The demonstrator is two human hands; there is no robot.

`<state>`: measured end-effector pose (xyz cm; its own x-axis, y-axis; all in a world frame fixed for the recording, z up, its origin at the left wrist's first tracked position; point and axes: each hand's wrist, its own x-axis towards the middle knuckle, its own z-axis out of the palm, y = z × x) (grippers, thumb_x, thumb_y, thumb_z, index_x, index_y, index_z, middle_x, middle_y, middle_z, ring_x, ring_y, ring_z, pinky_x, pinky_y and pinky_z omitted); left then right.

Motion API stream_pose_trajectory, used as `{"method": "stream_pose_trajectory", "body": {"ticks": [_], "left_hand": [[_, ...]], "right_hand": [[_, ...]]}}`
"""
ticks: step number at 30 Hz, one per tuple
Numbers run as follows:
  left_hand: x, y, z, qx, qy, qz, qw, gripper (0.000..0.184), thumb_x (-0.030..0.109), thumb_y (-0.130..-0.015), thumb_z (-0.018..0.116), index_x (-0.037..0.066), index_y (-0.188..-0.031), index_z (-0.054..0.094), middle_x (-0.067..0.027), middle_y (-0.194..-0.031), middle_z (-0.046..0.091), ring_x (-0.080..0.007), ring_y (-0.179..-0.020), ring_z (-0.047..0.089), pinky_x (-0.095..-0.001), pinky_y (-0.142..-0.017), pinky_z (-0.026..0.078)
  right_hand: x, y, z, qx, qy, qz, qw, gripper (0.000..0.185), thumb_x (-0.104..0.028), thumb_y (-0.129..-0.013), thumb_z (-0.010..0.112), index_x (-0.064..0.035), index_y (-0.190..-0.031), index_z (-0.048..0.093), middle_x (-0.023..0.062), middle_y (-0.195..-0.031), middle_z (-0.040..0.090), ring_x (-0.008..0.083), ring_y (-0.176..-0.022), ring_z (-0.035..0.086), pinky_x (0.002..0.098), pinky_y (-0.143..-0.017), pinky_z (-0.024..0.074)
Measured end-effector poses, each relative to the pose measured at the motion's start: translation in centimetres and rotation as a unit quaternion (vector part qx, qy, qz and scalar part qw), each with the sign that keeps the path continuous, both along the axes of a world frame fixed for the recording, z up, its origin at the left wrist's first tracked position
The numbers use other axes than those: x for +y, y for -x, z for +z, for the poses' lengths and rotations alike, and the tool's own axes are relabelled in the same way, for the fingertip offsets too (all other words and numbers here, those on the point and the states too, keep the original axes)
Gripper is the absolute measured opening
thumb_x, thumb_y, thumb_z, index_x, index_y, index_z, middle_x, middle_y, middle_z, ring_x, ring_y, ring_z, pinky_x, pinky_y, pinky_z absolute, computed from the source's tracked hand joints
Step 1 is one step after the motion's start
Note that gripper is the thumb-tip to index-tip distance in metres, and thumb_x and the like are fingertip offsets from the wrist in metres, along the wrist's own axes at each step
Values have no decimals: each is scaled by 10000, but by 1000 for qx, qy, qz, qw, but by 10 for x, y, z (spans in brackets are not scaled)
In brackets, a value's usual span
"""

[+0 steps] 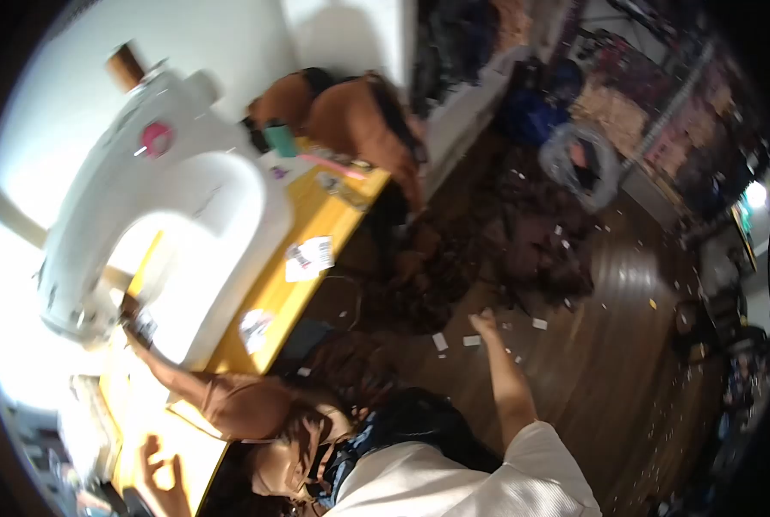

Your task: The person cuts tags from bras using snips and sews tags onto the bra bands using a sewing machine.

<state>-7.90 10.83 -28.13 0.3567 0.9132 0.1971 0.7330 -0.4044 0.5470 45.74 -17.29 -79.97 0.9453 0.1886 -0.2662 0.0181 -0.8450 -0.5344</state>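
My left hand [158,472] is over the brightly lit table at the lower left, fingers curled but apart, with nothing visible between them. My right hand [484,322] is stretched away over the floor, its fingers partly extended and small in view; I see nothing held in it. A white sewing machine [187,185] stands on the table. One end of a brown bra [251,407] lies beneath its needle area, and the cups hang over the table edge towards my lap. Another brown bra-like piece [292,465] with straps lies on my lap.
More brown bras [355,116] are heaped behind the machine. Printed labels [309,258] lie on the yellow table edge [273,323]. Dark fabric piles [531,233] and white paper scraps [540,324] cover parts of the wooden floor. A clear plastic bag [581,164] stands beyond.
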Motion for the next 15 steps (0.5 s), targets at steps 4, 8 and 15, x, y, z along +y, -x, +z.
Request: {"method": "stream_pose_trajectory", "body": {"ticks": [4,8,15], "left_hand": [[-35,3,-31,-31,232,-39,971,298,45,-839,636,-9,-1127,581,-50,-781,652,-109,-674,611,-227,-599,482],[-54,3,-63,-74,362,-94,924,331,199,-849,659,-41,-1072,608,-113,-724,670,-98,-618,637,-237,-542,487],[-88,3,-113,-222,594,-141,760,357,285,-954,501,-6,-1132,607,-41,-782,649,-70,-697,583,-199,-612,473]], "right_hand": [[89,30,158,5,-301,64,951,227,-131,-833,636,5,-1014,612,82,-840,658,139,-749,618,269,-668,494],[172,150,320,202,-392,333,833,221,-172,-890,606,-12,-1040,630,70,-944,666,104,-829,620,227,-710,498],[222,269,332,182,-278,620,711,516,-261,-664,754,66,-1029,593,272,-959,614,370,-904,623,376,-767,499]]}}
